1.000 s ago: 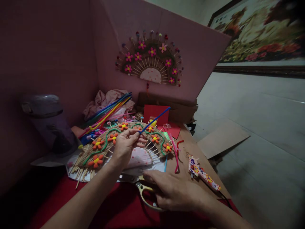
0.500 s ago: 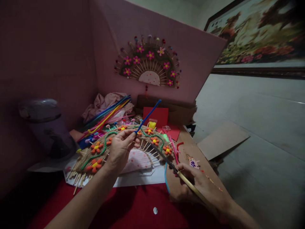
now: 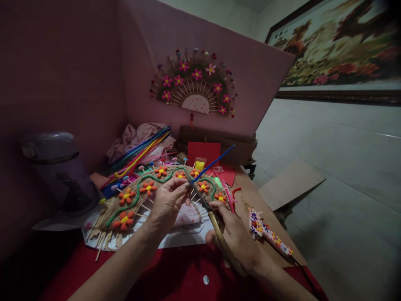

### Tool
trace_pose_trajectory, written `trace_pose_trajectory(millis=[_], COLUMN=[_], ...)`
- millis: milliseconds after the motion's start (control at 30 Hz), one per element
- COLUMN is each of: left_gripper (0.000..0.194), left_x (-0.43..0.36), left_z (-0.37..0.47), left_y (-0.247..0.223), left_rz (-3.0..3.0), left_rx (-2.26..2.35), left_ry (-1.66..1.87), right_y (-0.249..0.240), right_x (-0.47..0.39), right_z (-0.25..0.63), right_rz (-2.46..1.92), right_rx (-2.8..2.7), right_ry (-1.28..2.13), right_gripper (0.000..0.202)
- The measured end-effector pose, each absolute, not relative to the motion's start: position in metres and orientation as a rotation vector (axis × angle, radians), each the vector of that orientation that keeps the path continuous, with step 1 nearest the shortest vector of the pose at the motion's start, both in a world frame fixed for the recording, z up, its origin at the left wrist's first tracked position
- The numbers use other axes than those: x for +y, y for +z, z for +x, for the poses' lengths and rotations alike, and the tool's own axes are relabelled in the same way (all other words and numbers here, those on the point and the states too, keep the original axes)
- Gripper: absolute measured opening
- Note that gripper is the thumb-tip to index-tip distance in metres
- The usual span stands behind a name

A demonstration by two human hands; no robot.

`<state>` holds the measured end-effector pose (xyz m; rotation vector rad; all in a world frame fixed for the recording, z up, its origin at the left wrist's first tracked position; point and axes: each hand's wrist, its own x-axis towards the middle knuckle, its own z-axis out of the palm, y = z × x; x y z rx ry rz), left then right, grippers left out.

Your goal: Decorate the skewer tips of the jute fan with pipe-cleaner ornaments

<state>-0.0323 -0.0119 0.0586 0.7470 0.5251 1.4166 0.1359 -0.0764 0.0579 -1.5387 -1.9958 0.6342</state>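
Between the thumb and fingers of my left hand [image 3: 171,198] is pinched the lower end of a blue pipe cleaner [image 3: 214,161], which slants up to the right. My right hand [image 3: 236,232] is closed around the yellowish handles of a pair of scissors [image 3: 216,230]. The dark blades reach up to the pipe cleaner beside my left fingertips; I cannot tell whether they touch it. Beneath both hands lies a half-round fan [image 3: 147,177] of sticks and twine, with orange clay flowers and a wavy green strip. My hands hide part of its pale dotted centre [image 3: 187,214].
A glue gun [image 3: 269,235] with a floral pattern lies on brown cardboard at the right. Coloured pipe cleaners [image 3: 144,152] are heaped at the back left, near a tall container [image 3: 61,175]. Red card [image 3: 205,152] stands behind the fan. A similar fan [image 3: 196,85] hangs above.
My right hand has moved left and up, bringing the scissor blades to the blue pipe cleaner. My left hand has shifted slightly right, and the pipe cleaner leans farther right. The glue gun is uncovered.
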Motion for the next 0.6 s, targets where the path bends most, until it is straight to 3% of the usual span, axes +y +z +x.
trace_pose_trajectory(millis=[433, 600], left_gripper=[0.011, 0.010], left_x=[-0.013, -0.012], left_z=[-0.029, -0.028], left_y=[0.048, 0.046], left_rz=[0.996, 1.029], left_rx=[0.599, 0.645], left_ry=[1.377, 1.404], right_y=[0.055, 0.052], right_x=[-0.071, -0.071], right_z=[0.122, 0.115], right_rz=[-1.289, -1.215], right_rx=[-1.786, -1.690], right_ry=[0.893, 1.011], right_gripper=[0.064, 0.059])
